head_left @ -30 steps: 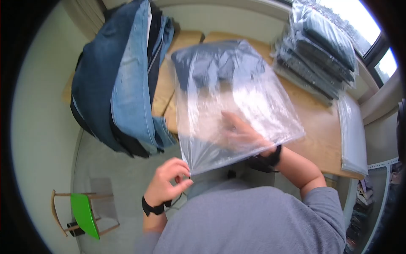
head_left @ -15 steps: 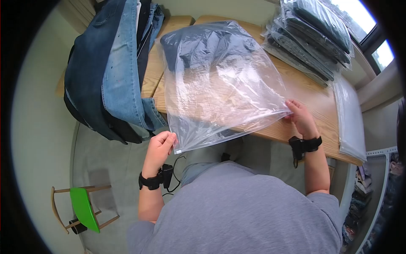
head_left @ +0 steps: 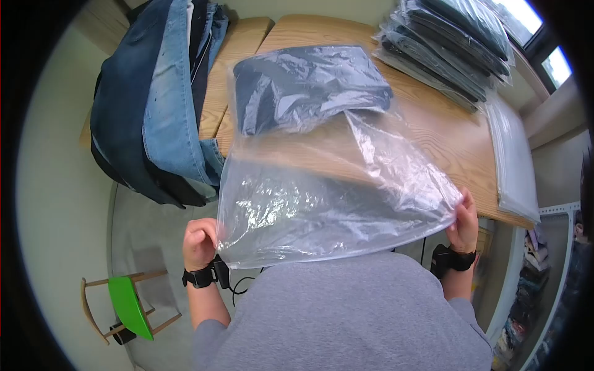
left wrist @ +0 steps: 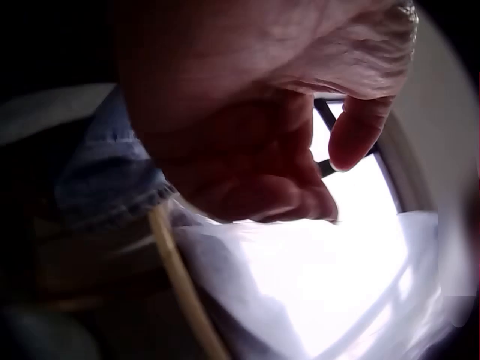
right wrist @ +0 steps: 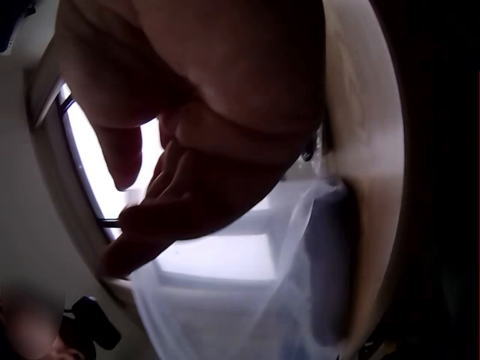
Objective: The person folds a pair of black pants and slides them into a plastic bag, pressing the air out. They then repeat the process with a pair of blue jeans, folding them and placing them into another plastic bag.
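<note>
A large clear zip bag spans between my two hands, its mouth edge close to my shirt. Inside its far end lies a folded dark blue garment, on the table. My left hand holds the bag's near left corner with curled fingers. At the near right corner, my right hand grips gathered plastic. Both wrist views are dark; there the left fingers and right fingers curl at the plastic, each thumb standing off from them.
Several pairs of jeans are piled at the left edge of the table. A stack of bagged garments stands at the back right, with flat clear bags in front of it. A green chair is on the floor at left.
My right hand came out from under the plastic to the right corner. Both hands then moved apart and toward my body, drawing the bag's mouth wider and nearer; the plastic over the garment has flattened.
</note>
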The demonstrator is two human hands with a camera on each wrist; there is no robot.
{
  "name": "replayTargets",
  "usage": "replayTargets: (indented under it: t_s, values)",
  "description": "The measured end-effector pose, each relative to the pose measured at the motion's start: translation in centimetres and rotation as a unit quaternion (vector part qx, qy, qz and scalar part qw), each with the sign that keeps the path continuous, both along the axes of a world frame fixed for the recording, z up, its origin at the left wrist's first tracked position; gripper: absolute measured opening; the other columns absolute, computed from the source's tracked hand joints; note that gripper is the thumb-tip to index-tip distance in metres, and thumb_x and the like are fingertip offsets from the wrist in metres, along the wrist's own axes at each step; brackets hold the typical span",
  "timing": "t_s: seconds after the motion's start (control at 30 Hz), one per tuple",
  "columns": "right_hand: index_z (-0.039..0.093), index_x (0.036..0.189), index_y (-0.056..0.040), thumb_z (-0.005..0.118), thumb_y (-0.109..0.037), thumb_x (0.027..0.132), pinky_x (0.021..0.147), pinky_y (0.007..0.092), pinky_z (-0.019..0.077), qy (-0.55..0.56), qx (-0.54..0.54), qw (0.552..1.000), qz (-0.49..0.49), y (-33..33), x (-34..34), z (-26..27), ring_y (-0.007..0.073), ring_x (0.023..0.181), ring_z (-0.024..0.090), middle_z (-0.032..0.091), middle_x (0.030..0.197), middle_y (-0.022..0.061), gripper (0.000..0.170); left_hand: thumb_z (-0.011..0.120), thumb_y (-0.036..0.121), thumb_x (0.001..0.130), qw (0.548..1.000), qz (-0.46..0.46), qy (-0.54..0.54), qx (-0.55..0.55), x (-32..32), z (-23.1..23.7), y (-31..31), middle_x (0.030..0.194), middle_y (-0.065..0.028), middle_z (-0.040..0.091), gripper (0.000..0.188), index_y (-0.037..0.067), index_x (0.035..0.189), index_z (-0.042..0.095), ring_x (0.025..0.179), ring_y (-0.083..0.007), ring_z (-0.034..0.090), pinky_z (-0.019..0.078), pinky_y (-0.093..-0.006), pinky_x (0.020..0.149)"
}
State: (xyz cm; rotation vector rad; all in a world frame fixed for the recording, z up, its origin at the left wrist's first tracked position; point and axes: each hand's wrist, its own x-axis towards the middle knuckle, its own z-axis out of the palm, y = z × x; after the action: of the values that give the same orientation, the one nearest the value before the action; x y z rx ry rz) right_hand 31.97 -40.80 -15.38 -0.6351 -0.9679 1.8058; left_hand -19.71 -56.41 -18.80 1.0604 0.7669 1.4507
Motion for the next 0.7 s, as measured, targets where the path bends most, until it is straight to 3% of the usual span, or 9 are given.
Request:
replayTargets:
  t_s: [0.07, 0.1, 0.13, 0.23, 0.27, 0.33, 0.43, 0.57, 0.7]
  values:
    - [0.051, 0.106, 0.0011, 0.059, 0.000, 0.082, 0.070, 0.0250, 0.0488, -0.371, 0.218, 0.895, -0.123, 1.1, 2.1, -2.7, 0.0161, 0.079, 0.060, 0.061, 0.087, 0.0080, 0.026, 0.055, 0.003, 0.072, 0.926, 0.242, 0.287, -0.041, 0.0, 0.0, 1.3, 0.103, -0.0128, 0.058, 0.031, 0.000, 0.103, 0.058, 0.090, -0.0201, 0.056, 0.0451, -0.0293, 0.075]
    - [0.047, 0.124, 0.0007, 0.062, -0.002, 0.079, 0.088, 0.0301, 0.0451, -0.355, 0.035, 0.934, -0.035, 2.6, 0.3, 0.5, 0.0226, 0.103, 0.058, 0.061, 0.106, 0.0138, 0.048, 0.063, 0.001, 0.069, 0.889, 0.223, 0.400, -0.021, -0.9, -0.8, 1.9, 0.134, -0.0160, 0.042, 0.069, 0.006, 0.134, 0.039, 0.120, -0.0275, 0.045, 0.0409, -0.0368, 0.096]
    - [0.044, 0.128, -0.0014, 0.064, -0.004, 0.078, 0.093, 0.0318, 0.0424, -0.459, 0.162, 0.873, -0.037, 3.6, -1.0, 1.3, 0.0245, 0.111, 0.054, 0.057, 0.116, 0.0166, 0.054, 0.063, 0.001, 0.069, 0.890, 0.219, 0.401, -0.011, -1.0, -0.1, 3.1, 0.134, -0.0160, 0.042, 0.069, 0.006, 0.134, 0.039, 0.120, -0.0275, 0.045, 0.0409, -0.0368, 0.096]
    - [0.033, 0.140, -0.0075, 0.069, -0.011, 0.075, 0.107, 0.0390, 0.0298, -0.602, 0.369, 0.708, 0.000, 6.6, -3.5, 2.7, 0.0286, 0.134, 0.034, 0.036, 0.143, 0.0178, 0.074, 0.080, 0.021, 0.064, 0.718, 0.197, 0.636, 0.203, -2.2, 1.5, 7.4, 0.149, -0.0222, 0.021, 0.107, 0.013, 0.147, 0.013, 0.136, -0.0395, 0.025, 0.0267, -0.0472, 0.108]
    - [0.033, 0.140, -0.0075, 0.069, -0.011, 0.075, 0.107, 0.0390, 0.0298, -0.604, 0.369, 0.707, -0.007, 7.7, -4.5, 3.2, 0.0286, 0.134, 0.034, 0.036, 0.143, 0.0178, 0.074, 0.080, 0.021, 0.064, 0.718, 0.196, 0.634, 0.210, -3.0, 1.4, 8.7, 0.149, -0.0222, 0.021, 0.107, 0.013, 0.147, 0.013, 0.136, -0.0395, 0.025, 0.0267, -0.0472, 0.108]
    - [0.027, 0.144, -0.0144, 0.074, -0.014, 0.070, 0.113, 0.0425, 0.0203, -0.656, 0.510, 0.556, 0.039, 10.4, -6.6, 4.3, 0.0272, 0.139, 0.023, 0.024, 0.150, 0.0128, 0.088, 0.081, 0.031, 0.065, 0.635, 0.161, 0.697, 0.290, -3.7, 1.9, 11.8, 0.149, -0.0231, 0.018, 0.106, 0.016, 0.147, 0.014, 0.137, -0.0395, 0.023, 0.0259, -0.0450, 0.109]
    - [0.026, 0.145, -0.0236, 0.072, -0.014, 0.070, 0.115, 0.0434, 0.0141, -0.633, 0.601, 0.464, 0.153, 12.1, -9.0, 5.8, 0.0227, 0.141, 0.018, 0.019, 0.153, 0.0058, 0.089, 0.081, 0.030, 0.061, 0.607, 0.091, 0.719, 0.325, -2.5, 3.5, 13.8, 0.145, -0.0164, 0.031, 0.089, 0.020, 0.137, 0.037, 0.134, -0.0351, 0.030, 0.0288, -0.0454, 0.108]
    - [0.037, 0.140, -0.0300, 0.057, -0.005, 0.078, 0.115, 0.0430, 0.0153, -0.615, 0.672, 0.367, 0.190, 14.8, -9.6, 3.7, 0.0236, 0.139, 0.023, 0.028, 0.150, 0.0041, 0.069, 0.075, 0.024, 0.065, 0.558, -0.028, 0.772, 0.303, -1.2, 3.8, 14.0, 0.140, -0.0057, 0.042, 0.065, 0.021, 0.126, 0.053, 0.130, -0.0262, 0.038, 0.0333, -0.0433, 0.105]
    - [0.043, 0.136, -0.0272, 0.050, -0.001, 0.080, 0.115, 0.0429, 0.0150, -0.604, 0.612, 0.441, 0.257, 15.9, -9.8, 2.1, 0.0240, 0.139, 0.022, 0.036, 0.146, 0.0014, 0.063, 0.067, 0.019, 0.074, 0.575, -0.061, 0.772, 0.263, -1.7, 2.8, 14.3, 0.136, -0.0063, 0.047, 0.053, 0.015, 0.126, 0.053, 0.127, -0.0240, 0.042, 0.0351, -0.0423, 0.104]
